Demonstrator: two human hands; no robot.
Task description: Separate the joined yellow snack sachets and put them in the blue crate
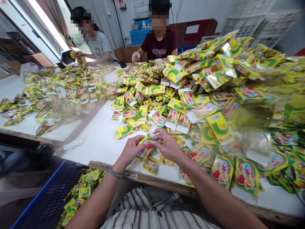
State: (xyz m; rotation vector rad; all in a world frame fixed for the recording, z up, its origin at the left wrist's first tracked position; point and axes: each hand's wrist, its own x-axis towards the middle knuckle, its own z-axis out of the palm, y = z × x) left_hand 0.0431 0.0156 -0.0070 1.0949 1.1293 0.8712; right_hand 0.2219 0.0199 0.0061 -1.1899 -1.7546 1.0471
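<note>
My left hand (132,149), with a braided bracelet at the wrist, grips a small yellow and green printed box (145,152) tilted above the table's near edge. My right hand (166,144) is at the upper end of the same box, its thumb and fingers bent and pinching there. Whether a flap or something else is between these fingertips is too small to tell. Just below the box lies a small yellow packet (152,165) on the white tabletop (95,140). Beyond my hands, flat and filled boxes (159,118) lie scattered, some with white flaps showing.
A high heap of yellow boxes (221,70) rises at the right, and small green packets (286,140) lie at the right edge. Below left stands a blue crate (47,197) holding boxes. A wooden strip (81,127) divides the table. Two people sit across, one wearing a glove (135,57).
</note>
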